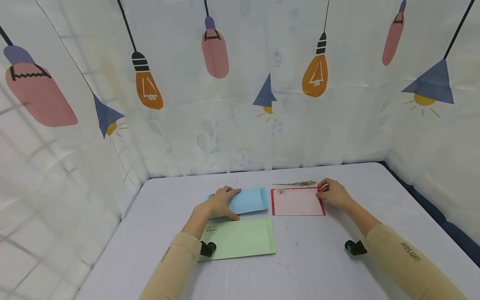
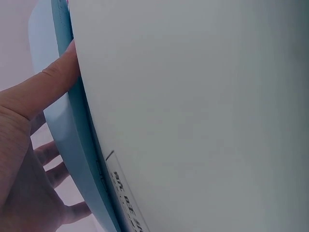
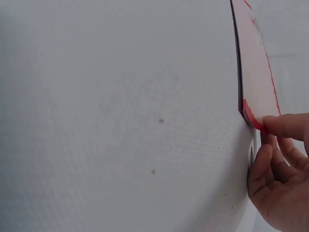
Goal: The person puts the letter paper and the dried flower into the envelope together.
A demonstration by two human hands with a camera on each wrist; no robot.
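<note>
I see the pink card (image 1: pixel 298 204) toward the far edge of the surface (image 1: pixel 318 258), long axis left to right, just right of the blue envelope (image 1: pixel 251 201). The nearer right hand (image 1: pixel 335 194) pinches its right edge; the left hand (image 1: pixel 220 203) grips the blue envelope across its width. Nearer me lies a green envelope (image 1: pixel 243 239); I can't tell either one's contents. Behind the card: a dried sprig (image 1: pixel 301 183).

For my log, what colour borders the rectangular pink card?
Red; the pink card shows best in the head view.
</note>
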